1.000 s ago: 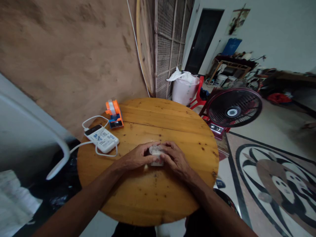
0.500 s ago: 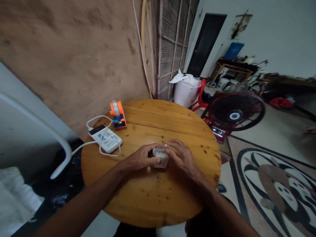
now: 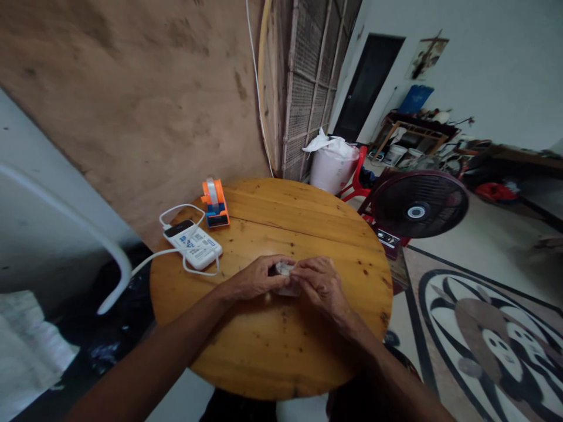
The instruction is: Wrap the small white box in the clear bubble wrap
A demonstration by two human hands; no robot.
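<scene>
A small, pale, see-through container (image 3: 289, 289) with a whitish round top sits near the middle of the round wooden table (image 3: 281, 351). My left hand (image 3: 257, 278) is closed around its left side, thumb in front and fingers behind. At its upper right edge, my right hand (image 3: 322, 284) has thumb and fingers pressed together in a pinch. Whatever lies between those fingertips is hidden. Both hands cover much of the container, so its exact kind is unclear.
Left on the table are a white power bank (image 3: 196, 245) with a looped white cable and an orange-and-blue tape dispenser (image 3: 215, 203). Beyond the right edge stands a dark red fan (image 3: 417, 212). A white sack (image 3: 333, 167) and red chair (image 3: 358, 179) are behind.
The fingers of my right hand have closed from a looser spread into a pinch at the container's edge. My left hand keeps its hold. The view has shifted slightly.
</scene>
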